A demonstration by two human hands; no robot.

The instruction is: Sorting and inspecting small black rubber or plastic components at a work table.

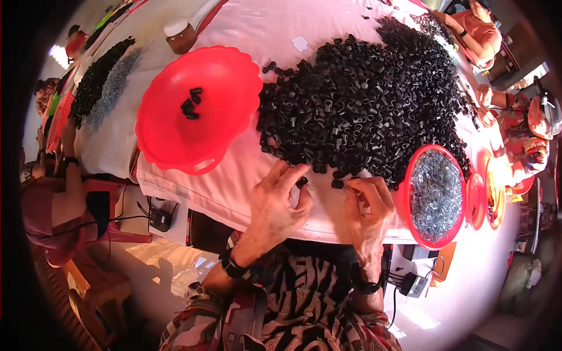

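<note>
A wide heap of small, hollow black plastic pieces (363,105) covers the cloth in front of me. At its near edge my left hand (278,202) pinches one small black plastic piece (301,182) between thumb and index finger. My right hand (370,205) is close by on the right, its fingers curled together; what they hold, if anything, is too small to make out. Two loose black pieces (338,183) lie beside its fingertips. Left of the heap stands a red scalloped bowl (170,128) with several black pieces (190,106) in it.
At the right, a red-rimmed bowl (408,210) holds small shiny silvery pieces (436,196). Beyond it are more red and orange dishes (476,202). A brown jar with a pale lid (180,36) stands at the back left. Other people (477,32) sit along the table sides.
</note>
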